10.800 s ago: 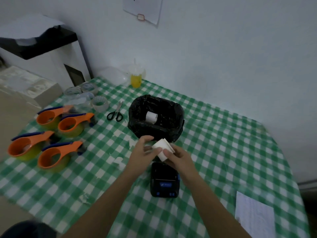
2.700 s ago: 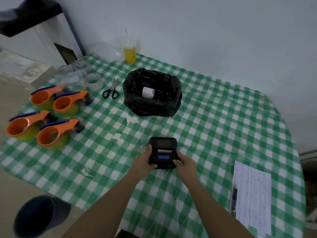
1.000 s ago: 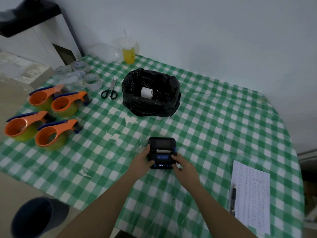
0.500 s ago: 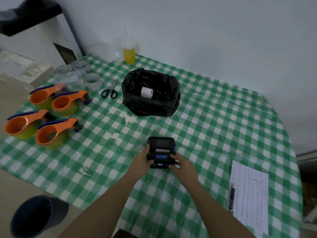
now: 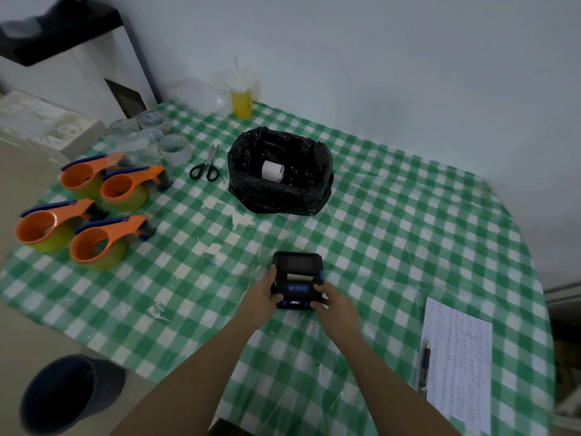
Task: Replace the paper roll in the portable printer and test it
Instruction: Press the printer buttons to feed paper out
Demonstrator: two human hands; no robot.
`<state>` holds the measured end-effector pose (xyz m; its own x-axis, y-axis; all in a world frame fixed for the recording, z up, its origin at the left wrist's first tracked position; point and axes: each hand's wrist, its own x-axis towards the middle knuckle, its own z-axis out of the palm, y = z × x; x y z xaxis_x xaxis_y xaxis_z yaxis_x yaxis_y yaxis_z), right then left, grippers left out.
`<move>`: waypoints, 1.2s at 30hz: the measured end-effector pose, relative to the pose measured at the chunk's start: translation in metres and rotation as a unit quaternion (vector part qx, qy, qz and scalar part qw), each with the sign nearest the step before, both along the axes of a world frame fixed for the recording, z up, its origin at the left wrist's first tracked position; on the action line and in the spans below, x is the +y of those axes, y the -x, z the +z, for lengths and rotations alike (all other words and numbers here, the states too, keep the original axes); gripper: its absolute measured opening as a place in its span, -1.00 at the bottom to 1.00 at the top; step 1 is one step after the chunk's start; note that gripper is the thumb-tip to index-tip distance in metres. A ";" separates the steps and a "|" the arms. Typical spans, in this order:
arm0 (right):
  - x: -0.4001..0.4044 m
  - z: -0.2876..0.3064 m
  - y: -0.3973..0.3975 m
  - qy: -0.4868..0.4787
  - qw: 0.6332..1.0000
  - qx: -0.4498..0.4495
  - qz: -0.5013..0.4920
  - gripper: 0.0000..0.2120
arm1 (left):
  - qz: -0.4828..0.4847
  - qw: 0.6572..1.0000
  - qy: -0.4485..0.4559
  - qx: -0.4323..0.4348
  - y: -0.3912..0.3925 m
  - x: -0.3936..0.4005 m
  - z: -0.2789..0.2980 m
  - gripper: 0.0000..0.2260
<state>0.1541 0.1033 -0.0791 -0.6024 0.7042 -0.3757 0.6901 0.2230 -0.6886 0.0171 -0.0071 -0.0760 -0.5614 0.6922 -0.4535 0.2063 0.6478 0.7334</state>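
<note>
Near bench [image 5: 393, 247] edge: left hand [image 5: 262, 295] and right hand [image 5: 338, 305], fingers clasped on either side of portable printer [image 5: 297, 280], lid closed, white paper [image 5: 297, 276] at slot. Farther back: black-lined bin [image 5: 279, 174] holding paper roll [image 5: 273, 169].

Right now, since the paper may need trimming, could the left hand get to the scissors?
Probably yes. The left hand is on the printer, and the cloth between it and the scissors holds only flat scraps. The bin sits to the right of that path.
</note>
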 end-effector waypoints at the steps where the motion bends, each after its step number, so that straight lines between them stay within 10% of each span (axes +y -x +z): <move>1: 0.000 0.000 0.000 -0.002 1.000 -0.002 0.003 -0.66 | -0.002 1.000 0.001 0.000 0.000 0.000 0.000 -0.39; 36: 0.001 -0.004 -0.005 0.004 1.000 0.000 -0.007 -0.68 | -0.008 1.000 0.006 0.002 0.001 -0.002 0.003 -0.37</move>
<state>0.1586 0.1041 -0.0826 -0.5932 0.7092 -0.3810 0.6929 0.2088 -0.6902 0.0166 -0.0092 -0.0730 -0.5519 0.6962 -0.4591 0.2207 0.6529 0.7246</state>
